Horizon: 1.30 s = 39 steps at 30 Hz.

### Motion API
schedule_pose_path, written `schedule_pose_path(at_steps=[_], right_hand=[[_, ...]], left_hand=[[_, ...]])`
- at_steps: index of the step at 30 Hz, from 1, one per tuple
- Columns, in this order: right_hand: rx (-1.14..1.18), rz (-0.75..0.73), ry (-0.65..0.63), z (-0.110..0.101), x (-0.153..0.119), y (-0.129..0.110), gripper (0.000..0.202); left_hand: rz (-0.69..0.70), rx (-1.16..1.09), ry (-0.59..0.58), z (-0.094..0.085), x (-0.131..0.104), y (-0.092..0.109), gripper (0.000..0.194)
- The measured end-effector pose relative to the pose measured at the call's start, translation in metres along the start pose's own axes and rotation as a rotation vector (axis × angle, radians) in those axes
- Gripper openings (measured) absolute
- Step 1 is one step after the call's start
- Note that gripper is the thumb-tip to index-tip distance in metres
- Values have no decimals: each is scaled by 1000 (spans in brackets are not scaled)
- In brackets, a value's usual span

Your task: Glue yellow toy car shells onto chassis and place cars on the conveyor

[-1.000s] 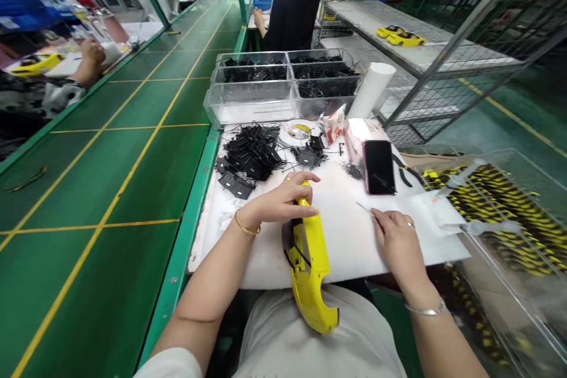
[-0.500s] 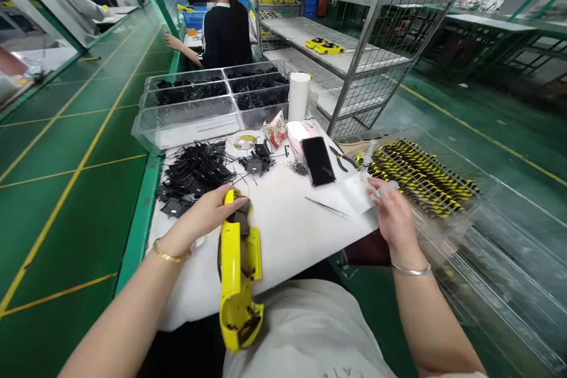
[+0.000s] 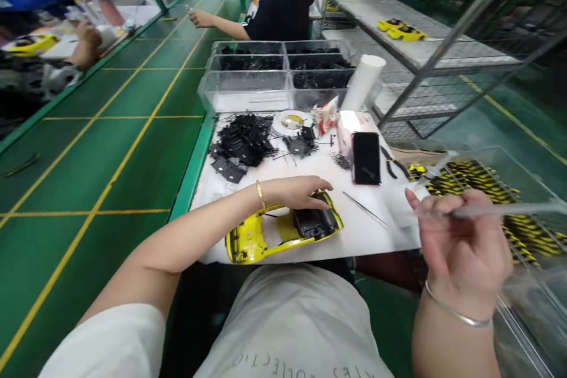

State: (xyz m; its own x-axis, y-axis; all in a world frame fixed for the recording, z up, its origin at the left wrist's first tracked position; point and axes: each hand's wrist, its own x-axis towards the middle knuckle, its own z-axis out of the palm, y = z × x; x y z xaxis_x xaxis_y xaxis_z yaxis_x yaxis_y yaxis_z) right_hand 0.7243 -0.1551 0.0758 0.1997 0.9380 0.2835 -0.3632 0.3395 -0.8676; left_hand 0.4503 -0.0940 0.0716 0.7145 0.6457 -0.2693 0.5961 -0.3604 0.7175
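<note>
My left hand [image 3: 305, 192] grips the right end of a yellow toy car body [image 3: 277, 240], fingers over its far edge beside a black part. The shell rests at the table's near edge, its hollow side facing up. Raised at the right, my right hand [image 3: 465, 248] holds a translucent syringe [image 3: 500, 210], blurred and lying sideways across the fingers. Behind that hand a second syringe [image 3: 436, 169] leans over a white sheet. Tweezers [image 3: 364, 209] lie on the table between my hands, with a phone [image 3: 366, 158] and black-handled pliers [image 3: 394, 163] beyond them.
Black wired parts [image 3: 243, 142] lie heaped at the table's left, below a clear divided bin [image 3: 248, 97]. A white roll [image 3: 363, 82] tilts beside the bin. Yellow-and-black parts [image 3: 487, 183] fill a clear box at right. A green conveyor [image 3: 133, 147] runs along the left; a co-worker [image 3: 283, 6] sits ahead.
The yellow car body has turned from lengthwise to crosswise and now lies on the table under my left hand. My right hand has lifted the syringe nearer to me. The view has shifted left.
</note>
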Motion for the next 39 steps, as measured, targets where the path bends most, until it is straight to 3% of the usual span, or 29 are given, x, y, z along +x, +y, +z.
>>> schedule_pose_path(at_steps=[3,5,8,11,13,15,21,39], right_hand=[[77,142,-292,48,-19,6,20],[157,248,-471,75,-28,19,17],[259,406,-695,102,-34,46,58],[284,509,-790,116,-36,71,57],[264,560,-749,120,-38,82,46],[244,623,-691,122,-40,88,36],[180,679,-613,119,-46,89,30],[119,585,-636,121,-50,87,28]], left_hand=[[5,23,250,-3,-51,-3,55],[-62,23,413,8,-92,-9,56],[-209,23,540,43,-144,-19,71],[-290,37,573,88,-172,-27,112],[-318,39,595,112,-175,-31,126],[-293,24,640,123,-170,-35,122],[-42,-18,728,113,-155,-49,110],[43,-29,795,122,-156,-55,107]])
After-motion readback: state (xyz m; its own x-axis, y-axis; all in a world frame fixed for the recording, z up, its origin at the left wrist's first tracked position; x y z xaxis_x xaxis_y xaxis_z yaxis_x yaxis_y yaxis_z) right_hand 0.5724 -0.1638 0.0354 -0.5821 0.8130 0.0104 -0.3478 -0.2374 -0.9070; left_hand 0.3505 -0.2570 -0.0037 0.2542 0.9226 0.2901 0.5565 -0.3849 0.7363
